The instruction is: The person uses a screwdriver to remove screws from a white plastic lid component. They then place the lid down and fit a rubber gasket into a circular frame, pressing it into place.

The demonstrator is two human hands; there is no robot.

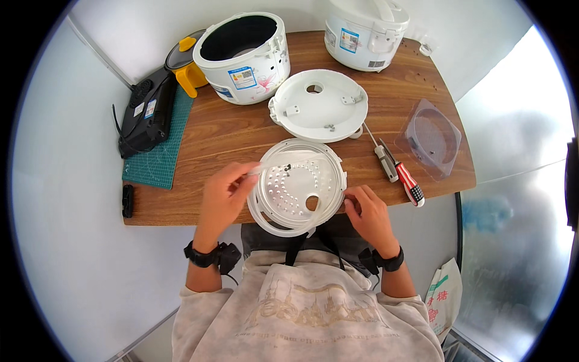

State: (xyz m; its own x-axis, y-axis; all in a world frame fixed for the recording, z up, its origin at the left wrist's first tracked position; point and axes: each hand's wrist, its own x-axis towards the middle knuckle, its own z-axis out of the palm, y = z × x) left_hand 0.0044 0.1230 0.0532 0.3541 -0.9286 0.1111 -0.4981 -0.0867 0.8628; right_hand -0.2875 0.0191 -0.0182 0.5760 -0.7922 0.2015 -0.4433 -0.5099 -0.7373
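Both hands on the perforated inner lid plate: left hand pinching a white tool, right hand gripping the rim.

Wooden table, cooker bodies, white lid, screwdrivers, green mat

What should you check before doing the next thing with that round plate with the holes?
1. Left hand grips the perforated inner lid plate at its left rim: ok.
2. Right hand steadies its right rim: ok.
3. Plate overhangs the wooden table edge, toward the lap: not ok.
4. Screwdrivers lie within reach, right of the plate: ok.
5. White lid cover lies apart, behind the plate: ok.
6. Small dark part near the plate's top fastened: cannot tell.
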